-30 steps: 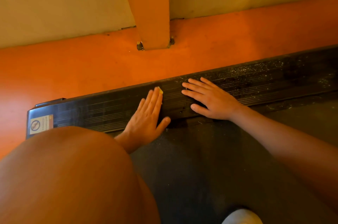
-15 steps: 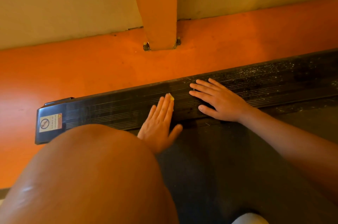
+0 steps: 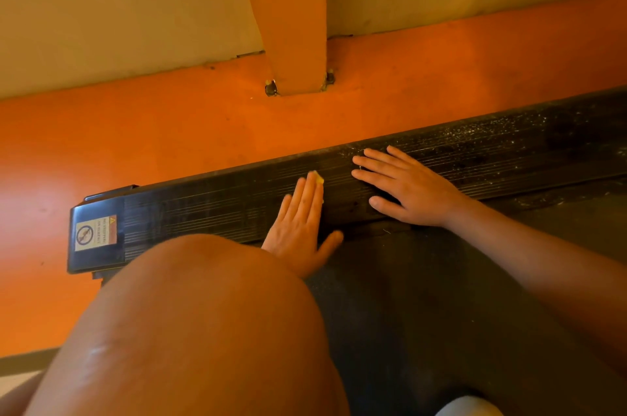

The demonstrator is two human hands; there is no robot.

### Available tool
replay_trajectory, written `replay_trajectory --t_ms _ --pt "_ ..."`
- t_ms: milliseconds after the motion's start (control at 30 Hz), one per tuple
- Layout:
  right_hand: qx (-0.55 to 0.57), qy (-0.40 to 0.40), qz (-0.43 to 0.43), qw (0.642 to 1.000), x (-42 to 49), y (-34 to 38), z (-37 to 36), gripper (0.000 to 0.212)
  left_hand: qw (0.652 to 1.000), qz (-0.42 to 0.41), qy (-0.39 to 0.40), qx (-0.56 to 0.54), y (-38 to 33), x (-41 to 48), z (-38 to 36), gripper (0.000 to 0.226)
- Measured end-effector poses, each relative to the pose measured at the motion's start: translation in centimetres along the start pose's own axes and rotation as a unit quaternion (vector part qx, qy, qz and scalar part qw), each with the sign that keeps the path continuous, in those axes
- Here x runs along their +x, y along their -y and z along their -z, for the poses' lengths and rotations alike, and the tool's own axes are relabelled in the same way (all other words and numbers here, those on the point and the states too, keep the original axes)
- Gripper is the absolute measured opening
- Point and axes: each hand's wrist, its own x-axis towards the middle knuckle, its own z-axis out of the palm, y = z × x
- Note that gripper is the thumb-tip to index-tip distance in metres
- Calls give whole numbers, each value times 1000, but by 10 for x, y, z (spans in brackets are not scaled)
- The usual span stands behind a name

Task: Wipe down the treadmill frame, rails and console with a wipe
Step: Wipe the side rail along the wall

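Your bare knee (image 3: 203, 314) fills the near foreground, beside the dark treadmill belt (image 3: 441, 297). Past it, your left hand (image 3: 300, 229) lies flat on the black side rail (image 3: 203, 202), fingers straight and together, pressing a yellow wipe (image 3: 318, 178) (only a corner shows at the fingertips). Just beside it, your right hand (image 3: 410, 191) rests flat on the rail, fingers spread, holding nothing. Pale specks cover the rail further right. Warning sticker (image 3: 96, 233) at the rail's left end. Beyond: orange floor (image 3: 135, 137), bolted orange post (image 3: 295, 25).

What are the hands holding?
Nothing is gripped. The left hand, held flat, presses a yellow wipe onto the rail; the right hand lies bare on it.
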Motion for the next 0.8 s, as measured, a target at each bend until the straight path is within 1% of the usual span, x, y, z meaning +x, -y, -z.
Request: replay_trajectory --t_ms 67,100,267,367,433,500,600,667,800 --pt "2 -4 1 1000 0 0 0 60 999 8 34 8 -3 -20 -6 92" --pt "1 -6 2 1000 0 0 0 60 999 9 37 10 -1 -19 -6 90" --pt "-8 -7 1 1000 1 0 0 60 999 0 -37 -9 10 48 14 86" --pt "-7 -3 -2 1000 1 1 1 61 999 9 -40 -19 8 76 26 85" --pt "-7 -2 -3 1000 1 1 1 61 999 0 -43 -20 9 69 25 84" --pt "-5 -3 -2 1000 0 1 1 61 999 -16 -36 -32 9 41 18 85" --pt "2 -3 0 1000 1 0 1 60 999 -41 15 -10 3 -11 -2 86" --pt "1 -7 2 1000 1 1 1 60 998 -45 29 14 8 -23 -10 86" --pt "-2 -5 2 1000 0 1 2 61 999 -31 -29 6 14 30 4 85"
